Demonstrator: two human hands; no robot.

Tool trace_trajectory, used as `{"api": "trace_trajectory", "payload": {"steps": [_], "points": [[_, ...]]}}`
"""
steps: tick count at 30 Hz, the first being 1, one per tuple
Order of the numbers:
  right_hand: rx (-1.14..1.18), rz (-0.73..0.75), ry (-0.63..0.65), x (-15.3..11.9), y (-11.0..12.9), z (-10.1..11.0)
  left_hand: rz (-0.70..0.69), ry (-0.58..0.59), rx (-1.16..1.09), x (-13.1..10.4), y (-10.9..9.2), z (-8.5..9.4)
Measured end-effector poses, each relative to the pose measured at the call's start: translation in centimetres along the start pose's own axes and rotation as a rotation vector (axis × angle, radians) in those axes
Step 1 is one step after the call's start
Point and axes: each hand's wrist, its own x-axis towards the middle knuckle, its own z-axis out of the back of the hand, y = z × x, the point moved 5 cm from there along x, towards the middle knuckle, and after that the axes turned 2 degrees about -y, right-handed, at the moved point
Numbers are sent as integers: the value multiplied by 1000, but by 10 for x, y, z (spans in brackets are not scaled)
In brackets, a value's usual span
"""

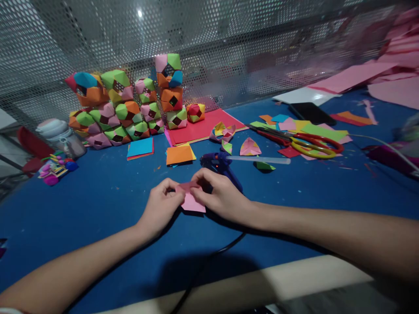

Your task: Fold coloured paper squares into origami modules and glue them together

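A small piece of pink paper (pixel 194 204) is held between my two hands, its far edge folded over toward me. My left hand (pixel 162 205) pinches its left side between thumb and fingers. On the right side, my right hand (pixel 222 194) grips the far edge in the same way, with its thumb on the paper. Just beyond my right hand lies a blue glue gun (pixel 218 162) with a long clear glue stick (pixel 262 160) in its back end. Orange paper squares (pixel 179 155) and blue paper squares (pixel 140 148) lie in small stacks past my hands.
Folded paper balls (pixel 127 112) stand stacked at the back left. Scissors (pixel 310 146) rest on paper scraps to the right, near a black phone (pixel 312 113). A jar (pixel 62 137) stands far left. A black cord (pixel 225 248) crosses the blue table's (pixel 98 209) front edge.
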Motion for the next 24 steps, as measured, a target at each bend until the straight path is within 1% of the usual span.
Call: {"api": "trace_trajectory", "payload": {"steps": [3, 5, 9, 13, 15, 18, 20, 24], "points": [[-3, 106, 12, 0, 6, 0, 25, 36, -50, 0, 2, -2], [-5, 141, 26, -1, 9, 1, 34, 54, -88, 1, 4, -3], [14, 146, 63, -2, 11, 2, 21, 63, -98, 2, 4, -4], [25, 119, 0, -1, 8, 4, 31, 53, -20, 2, 4, -2], [22, 144, -13, -1, 8, 4, 38, 59, -2, 2, 4, -2], [8, 232, 31, -4, 11, 0, 39, 59, 2, 2, 3, -3], [-18, 265, 64, -6, 13, -1, 29, 58, 6, 2, 2, -3], [-42, 225, 99, -6, 16, -2, 32, 59, 1, 2, 1, -3]]}}
